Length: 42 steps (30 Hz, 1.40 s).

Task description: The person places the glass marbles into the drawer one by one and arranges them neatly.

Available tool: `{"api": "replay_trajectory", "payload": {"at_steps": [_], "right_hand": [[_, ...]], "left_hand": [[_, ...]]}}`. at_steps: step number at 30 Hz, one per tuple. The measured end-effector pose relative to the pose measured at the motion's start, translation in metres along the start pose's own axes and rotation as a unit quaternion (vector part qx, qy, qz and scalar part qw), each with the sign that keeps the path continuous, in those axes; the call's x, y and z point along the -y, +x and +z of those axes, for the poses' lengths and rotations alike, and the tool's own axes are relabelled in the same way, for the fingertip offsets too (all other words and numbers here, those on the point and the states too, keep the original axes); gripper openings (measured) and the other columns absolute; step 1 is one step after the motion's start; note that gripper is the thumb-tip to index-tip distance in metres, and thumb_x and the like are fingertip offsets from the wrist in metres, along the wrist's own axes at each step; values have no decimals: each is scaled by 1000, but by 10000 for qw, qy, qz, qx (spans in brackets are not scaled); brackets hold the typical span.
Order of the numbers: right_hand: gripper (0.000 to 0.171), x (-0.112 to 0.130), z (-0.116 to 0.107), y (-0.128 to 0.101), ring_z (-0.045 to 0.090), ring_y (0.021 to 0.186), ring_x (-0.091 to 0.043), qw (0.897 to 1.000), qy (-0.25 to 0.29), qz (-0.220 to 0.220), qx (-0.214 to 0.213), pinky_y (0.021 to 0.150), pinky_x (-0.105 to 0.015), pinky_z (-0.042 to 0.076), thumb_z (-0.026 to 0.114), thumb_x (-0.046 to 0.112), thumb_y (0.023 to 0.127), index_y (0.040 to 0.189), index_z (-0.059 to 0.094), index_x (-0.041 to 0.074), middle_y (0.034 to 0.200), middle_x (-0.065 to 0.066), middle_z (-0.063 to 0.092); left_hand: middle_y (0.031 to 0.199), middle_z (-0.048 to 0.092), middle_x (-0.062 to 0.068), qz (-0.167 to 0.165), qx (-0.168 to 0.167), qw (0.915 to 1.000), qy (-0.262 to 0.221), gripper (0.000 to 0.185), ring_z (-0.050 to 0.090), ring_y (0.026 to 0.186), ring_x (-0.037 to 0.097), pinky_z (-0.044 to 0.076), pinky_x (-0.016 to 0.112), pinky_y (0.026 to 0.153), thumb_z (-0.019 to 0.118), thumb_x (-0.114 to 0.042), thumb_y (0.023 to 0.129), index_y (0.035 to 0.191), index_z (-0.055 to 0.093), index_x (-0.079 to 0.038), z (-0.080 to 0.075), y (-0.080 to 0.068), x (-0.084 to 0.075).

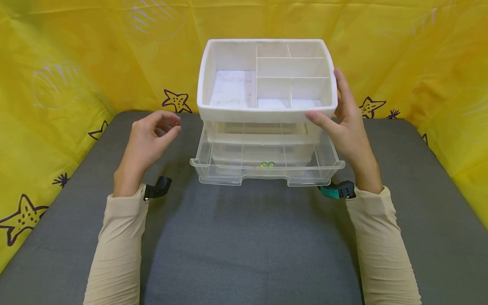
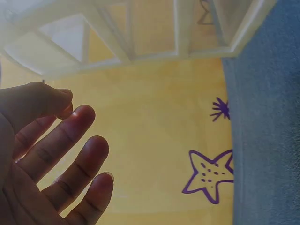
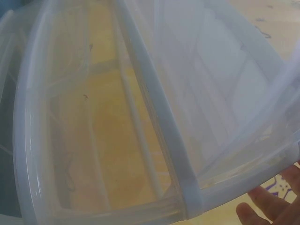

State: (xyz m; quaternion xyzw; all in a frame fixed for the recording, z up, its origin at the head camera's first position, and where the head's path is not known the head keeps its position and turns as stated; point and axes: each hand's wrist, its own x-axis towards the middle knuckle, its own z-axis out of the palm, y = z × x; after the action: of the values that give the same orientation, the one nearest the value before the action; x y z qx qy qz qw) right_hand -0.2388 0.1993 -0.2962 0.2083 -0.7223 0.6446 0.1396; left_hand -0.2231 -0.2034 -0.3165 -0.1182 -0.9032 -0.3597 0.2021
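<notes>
A white drawer organizer (image 1: pixel 267 116) stands at the back of the table, with a divided tray on top. Its clear drawer (image 1: pixel 263 173) is pulled out toward me and has two green marbles (image 1: pixel 267 164) inside. My right hand (image 1: pixel 348 123) grips the organizer's right front corner, thumb on the front rim and fingers along the side. Left of the organizer, my left hand (image 1: pixel 148 137) is raised with its fingers loosely bent and nothing visibly held. In the left wrist view, the thumb (image 2: pixel 51 101) overlaps the index finger, and the other fingers are spread apart.
Grey cloth (image 1: pixel 244 245) covers the table. A yellow curtain (image 1: pixel 133 55) with starfish drawings hangs behind and along both sides. Dark straps (image 1: pixel 158 188) are on both wrists. The clear drawer's front juts out over the cloth between my arms.
</notes>
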Motion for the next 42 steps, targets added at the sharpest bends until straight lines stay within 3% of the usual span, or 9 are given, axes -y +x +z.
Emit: {"api": "replay_trajectory", "payload": {"at_steps": [21,31,42], "right_hand": [[87,0,-1,-1,54,116,-25,10000,-15,-47,18,82,-16,55,74,8,87,157,26,26,152,-7,40],[87,0,-1,0,54,117,-25,10000,26,-25,8,83,-16,55,73,6,87,157,26,25,153,-6,40],[88,0,-1,0,53,117,-25,10000,18,13,-16,83,-15,55,73,6,87,158,25,25,154,-5,38]], "left_hand": [[98,74,9,574,-293,9978,130,16,53,79,-15,45,15,72,67,-10,93,106,71,-4,-7,-5,-32],[99,75,8,795,-460,9958,50,16,53,80,-15,43,12,74,68,-8,92,106,72,-4,-8,-8,-46],[95,74,10,1061,-607,9924,-131,15,54,78,-11,44,17,72,71,-3,88,103,72,-2,-10,-12,-59]]}}
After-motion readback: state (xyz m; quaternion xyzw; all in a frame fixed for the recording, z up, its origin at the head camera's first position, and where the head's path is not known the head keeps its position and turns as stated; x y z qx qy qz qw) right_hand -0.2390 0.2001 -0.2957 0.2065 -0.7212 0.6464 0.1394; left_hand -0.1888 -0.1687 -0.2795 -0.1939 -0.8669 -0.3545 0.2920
